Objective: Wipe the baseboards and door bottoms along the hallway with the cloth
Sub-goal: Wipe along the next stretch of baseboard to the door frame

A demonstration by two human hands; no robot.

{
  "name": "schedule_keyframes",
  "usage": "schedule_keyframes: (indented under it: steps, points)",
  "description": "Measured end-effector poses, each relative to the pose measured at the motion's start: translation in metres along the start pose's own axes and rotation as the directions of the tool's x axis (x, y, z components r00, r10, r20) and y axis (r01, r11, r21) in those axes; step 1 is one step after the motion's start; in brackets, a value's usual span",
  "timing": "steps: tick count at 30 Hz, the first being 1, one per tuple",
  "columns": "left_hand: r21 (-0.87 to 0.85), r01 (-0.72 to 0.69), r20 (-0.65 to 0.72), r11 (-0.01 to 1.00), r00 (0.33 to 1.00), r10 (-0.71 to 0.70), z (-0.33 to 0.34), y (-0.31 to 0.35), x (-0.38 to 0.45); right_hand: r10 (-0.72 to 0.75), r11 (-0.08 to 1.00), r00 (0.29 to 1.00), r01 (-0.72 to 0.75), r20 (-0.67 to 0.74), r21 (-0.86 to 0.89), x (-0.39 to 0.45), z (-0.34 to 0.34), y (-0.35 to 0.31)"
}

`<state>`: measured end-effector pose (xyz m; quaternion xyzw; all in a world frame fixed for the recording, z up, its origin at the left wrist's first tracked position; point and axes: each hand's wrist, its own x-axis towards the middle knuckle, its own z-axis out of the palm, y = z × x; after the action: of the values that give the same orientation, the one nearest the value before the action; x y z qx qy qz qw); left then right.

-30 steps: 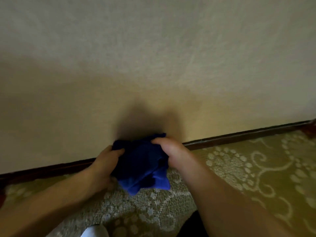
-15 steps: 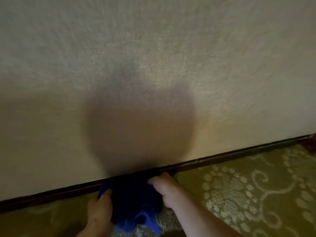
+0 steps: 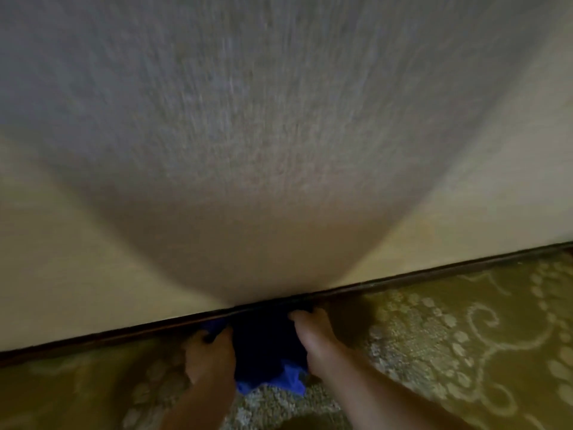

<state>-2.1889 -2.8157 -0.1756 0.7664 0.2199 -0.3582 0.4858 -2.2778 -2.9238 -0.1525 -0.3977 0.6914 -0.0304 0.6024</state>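
you: left hand (image 3: 208, 352) and right hand (image 3: 313, 333) both curl round the blue cloth (image 3: 266, 346) | cloth bunched against the dark baseboard (image 3: 434, 271), on patterned carpet (image 3: 465, 336) | risk: thick bunch rides over the top edge, dust stays; carpet may snag it

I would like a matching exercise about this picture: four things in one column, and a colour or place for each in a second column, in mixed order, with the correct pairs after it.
Things:
1. cloth
2. baseboard
3. carpet
4. left hand

Descriptions:
A. olive green with a pale scroll pattern
B. blue, bunched between both hands against the foot of the wall
C. a dark, narrow strip where the wall meets the floor
D. grips the cloth's left edge

Pairs: 1-B, 2-C, 3-A, 4-D
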Motion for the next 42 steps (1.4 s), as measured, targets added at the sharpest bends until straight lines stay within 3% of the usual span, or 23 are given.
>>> schedule_keyframes:
  steps: [3,7,10,13,17,20,21,23,26,28,30,33,35,36,39,42]
  points:
    - [-0.051,0.050,-0.033,0.997,0.998,-0.052,-0.001,-0.010,0.002,-0.048,0.994,0.997,0.042,-0.055,-0.097,-0.017,0.001,0.003]
    - [-0.245,-0.119,-0.240,0.962,0.969,0.059,-0.017,0.010,-0.012,-0.185,0.969,0.981,0.191,0.053,-0.159,-0.009,0.030,0.001]
    - [-0.170,-0.245,-0.350,0.954,0.920,0.174,-0.037,0.026,-0.031,-0.165,0.977,0.970,0.186,0.181,-0.104,-0.022,0.050,0.009]
    - [0.003,-0.290,-0.385,0.957,0.883,0.269,-0.039,0.033,-0.053,-0.112,0.991,0.971,0.126,0.209,-0.054,-0.032,0.052,0.010]
    - [0.208,-0.394,-0.278,0.895,0.853,0.441,-0.001,0.023,-0.066,-0.133,0.991,0.989,0.133,0.059,-0.002,-0.013,0.028,-0.004]
    - [0.302,-0.471,-0.019,0.829,0.867,0.499,0.021,0.006,-0.066,-0.051,0.998,0.997,0.053,-0.054,0.039,0.001,-0.001,0.006]
    - [0.330,-0.477,0.010,0.814,0.864,0.503,0.021,0.003,-0.065,-0.031,0.998,0.998,0.034,-0.059,0.049,0.003,-0.006,0.010]
    - [0.327,-0.462,-0.070,0.825,0.858,0.508,0.008,0.002,-0.060,-0.050,0.997,0.999,0.050,-0.008,0.058,0.003,-0.005,0.014]
    - [0.232,-0.392,-0.342,0.890,0.824,0.452,-0.024,0.004,-0.043,-0.110,0.993,0.983,0.104,0.146,0.047,-0.011,0.023,0.009]
    - [0.301,-0.377,-0.371,0.876,0.800,0.472,-0.029,0.010,-0.041,-0.114,0.994,0.965,0.109,0.236,0.034,-0.021,0.033,0.008]
    - [0.467,-0.373,-0.270,0.802,0.803,0.531,-0.018,0.016,-0.045,-0.091,0.996,0.969,0.089,0.229,0.021,-0.022,0.024,0.006]
    - [0.662,-0.489,0.096,0.568,0.807,0.582,0.007,0.016,-0.067,-0.006,0.997,0.993,0.015,0.119,-0.071,-0.008,-0.011,0.002]
    - [0.686,-0.539,0.257,0.488,0.808,0.530,0.017,0.023,-0.077,0.024,0.993,0.997,-0.015,0.079,-0.118,0.000,-0.031,-0.003]
    - [0.682,-0.547,0.319,0.485,0.819,0.477,0.019,0.030,-0.075,0.010,0.991,0.996,0.002,0.088,-0.132,0.003,-0.036,-0.009]
    - [0.616,-0.482,0.365,0.623,0.876,0.317,0.009,0.053,-0.058,-0.074,0.987,0.986,0.093,0.149,-0.130,0.008,-0.033,-0.027]
    - [0.580,-0.342,0.228,0.739,0.939,0.257,-0.018,0.065,-0.046,-0.135,0.955,0.958,0.194,0.253,-0.225,-0.012,-0.020,-0.031]
